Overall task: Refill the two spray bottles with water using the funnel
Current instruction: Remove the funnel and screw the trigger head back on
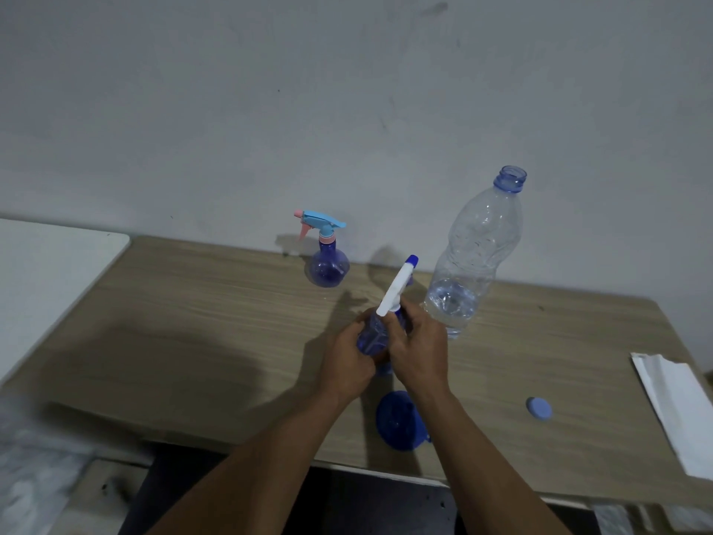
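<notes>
Both hands are closed on one spray bottle [372, 335] near the middle of the tabletop [216, 326]. The left hand [347, 361] wraps the blue translucent body from the left side. The right hand [418, 349] grips at the neck, just below the white trigger head [397, 285], whose blue nozzle tip points up and away toward the far wall. The bottle is tilted, head leaning far and to the right. Whether its base rests on the tabletop cannot be told; the hands cover it.

The second spray bottle [328, 264] stands upright at the far edge of the tabletop, close to the wall, well apart from the hands. It has a round blue body and a light blue and pink trigger head, seated on the neck, nozzle facing left.

The blue funnel [399, 420] lies on the tabletop near the front edge, just beside the right forearm and partly hidden by it.

A clear plastic water bottle [474, 256] stands uncapped to the right of the hands, with water in its lowest part only. Its blue cap [539, 408] lies on the tabletop further right and nearer, apart from the bottle. A folded white paper [679, 411] lies at the right edge. A white surface [46, 272] adjoins the tabletop on the left.
</notes>
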`<action>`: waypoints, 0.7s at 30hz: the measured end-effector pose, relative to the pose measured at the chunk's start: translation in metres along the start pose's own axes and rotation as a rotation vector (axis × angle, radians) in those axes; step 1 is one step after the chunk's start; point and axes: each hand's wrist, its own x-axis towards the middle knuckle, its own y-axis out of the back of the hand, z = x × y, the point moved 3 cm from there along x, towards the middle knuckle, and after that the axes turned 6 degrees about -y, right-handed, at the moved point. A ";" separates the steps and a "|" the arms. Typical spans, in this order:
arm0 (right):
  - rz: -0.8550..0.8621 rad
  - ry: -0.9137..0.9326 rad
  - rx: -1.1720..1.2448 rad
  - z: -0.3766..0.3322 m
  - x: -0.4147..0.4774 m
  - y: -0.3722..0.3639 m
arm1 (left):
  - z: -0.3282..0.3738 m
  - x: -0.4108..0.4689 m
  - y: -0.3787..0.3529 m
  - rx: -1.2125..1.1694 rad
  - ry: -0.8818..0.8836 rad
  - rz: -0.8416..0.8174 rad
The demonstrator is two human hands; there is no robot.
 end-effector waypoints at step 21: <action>-0.332 0.154 0.052 -0.087 0.002 -0.017 | 0.067 -0.076 0.104 0.558 0.077 0.291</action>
